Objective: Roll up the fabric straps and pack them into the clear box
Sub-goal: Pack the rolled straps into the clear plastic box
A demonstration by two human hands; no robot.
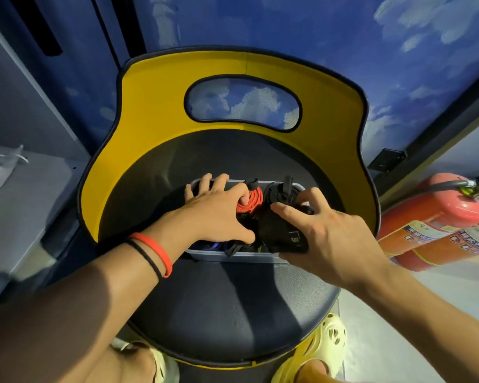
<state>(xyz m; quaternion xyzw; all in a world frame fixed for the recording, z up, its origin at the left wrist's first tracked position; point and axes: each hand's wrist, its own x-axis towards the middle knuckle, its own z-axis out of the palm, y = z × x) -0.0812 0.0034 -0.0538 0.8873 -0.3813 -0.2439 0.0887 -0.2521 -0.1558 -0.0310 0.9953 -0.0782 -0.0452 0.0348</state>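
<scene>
My left hand is spread, fingers apart, pressing what looks like the red rolled fabric strap down in the clear plastic box on the black padded chair seat. My right hand has its fingers clamped round the black rolled fabric strap at the box's near right.

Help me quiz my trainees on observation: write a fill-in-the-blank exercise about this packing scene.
The clear box sits on a chair whose backrest is ______.
The right hand grips a rolled strap coloured ______.
The left hand, resting on the box's contents, wears ______ bands at the wrist.
The red object right of the chair is a fire ______.
Missing words: yellow; black; two; extinguisher.
</scene>
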